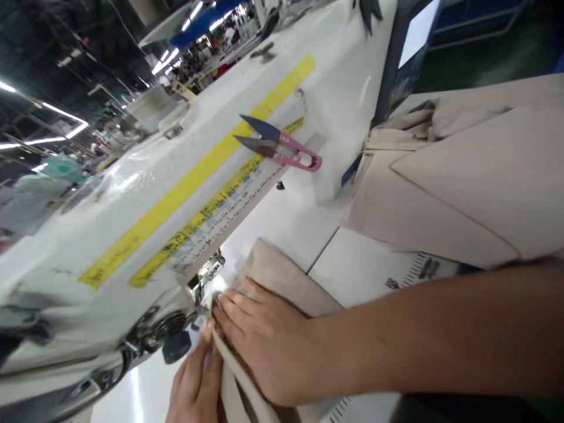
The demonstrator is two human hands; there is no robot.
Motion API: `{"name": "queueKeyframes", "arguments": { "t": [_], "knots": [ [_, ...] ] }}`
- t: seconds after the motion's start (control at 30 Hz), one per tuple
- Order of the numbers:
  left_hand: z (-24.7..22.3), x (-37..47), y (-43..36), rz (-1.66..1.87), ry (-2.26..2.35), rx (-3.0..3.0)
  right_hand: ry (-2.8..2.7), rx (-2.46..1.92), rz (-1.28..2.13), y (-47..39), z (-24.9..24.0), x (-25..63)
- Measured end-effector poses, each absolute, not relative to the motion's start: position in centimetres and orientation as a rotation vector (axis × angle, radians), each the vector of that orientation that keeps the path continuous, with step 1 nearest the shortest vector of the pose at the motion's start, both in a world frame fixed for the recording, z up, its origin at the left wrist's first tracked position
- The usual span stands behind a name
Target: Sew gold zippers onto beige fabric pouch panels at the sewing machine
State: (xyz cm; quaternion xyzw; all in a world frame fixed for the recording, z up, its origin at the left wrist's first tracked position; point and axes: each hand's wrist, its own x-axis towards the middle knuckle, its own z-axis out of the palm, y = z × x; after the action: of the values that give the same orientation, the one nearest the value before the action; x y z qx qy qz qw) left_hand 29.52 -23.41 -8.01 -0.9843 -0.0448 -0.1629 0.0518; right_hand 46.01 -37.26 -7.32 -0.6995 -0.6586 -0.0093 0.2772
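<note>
Beside the presser foot [205, 305] of a white sewing machine, my left hand [194, 382] has its fingers closed at the folded edge of a beige fabric piece [275, 267]. My right hand [273, 341] lies palm down on that fabric, fingers stretched out towards the needle area. Between the two hands a folded strip of the cloth [238, 376] runs towards me. The thumb of my right hand is hidden. Pink-handled thread snips [282, 147] rest against the front of the machine arm [185, 158], blades apart, with neither hand touching them.
More beige fabric pieces [458, 176] lie piled on the table at the right. A lit screen [418, 32] stands at the machine's upper end. Yellow tape [198, 176] and handwritten notes [233, 205] are stuck on the machine. A printed ruler [416, 270] marks the table.
</note>
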Motion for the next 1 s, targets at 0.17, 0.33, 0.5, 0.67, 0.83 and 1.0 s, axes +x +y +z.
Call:
{"name": "queueKeyframes", "arguments": {
  "t": [0.17,0.33,0.5,0.67,0.83,1.0],
  "knots": [
    [-8.2,29.9,-24.4,-0.532,-0.137,-2.925,-1.863,-1.904,0.108,-37.3,-7.8,45.6],
    [-8.6,30.6,-25.6,-0.578,-0.189,-2.890,-1.900,-1.882,0.019,-37.3,-8.4,45.4],
    [-8.5,30.8,-26.3,-0.611,-0.256,-2.919,-1.946,-1.902,0.008,-37.6,-8.2,45.3],
    [-8.4,30.8,-26.4,-0.662,-0.210,-2.916,-1.954,-1.880,-0.112,-37.8,-8.7,45.1],
    [-8.6,30.8,-26.3,-0.703,-0.190,-2.902,-1.955,-1.864,-0.216,-37.8,-9.2,45.1],
    [-8.7,30.8,-26.3,-0.702,-0.181,-2.930,-2.004,-1.867,-0.250,-37.9,-9.3,45.2]
  ]
}}
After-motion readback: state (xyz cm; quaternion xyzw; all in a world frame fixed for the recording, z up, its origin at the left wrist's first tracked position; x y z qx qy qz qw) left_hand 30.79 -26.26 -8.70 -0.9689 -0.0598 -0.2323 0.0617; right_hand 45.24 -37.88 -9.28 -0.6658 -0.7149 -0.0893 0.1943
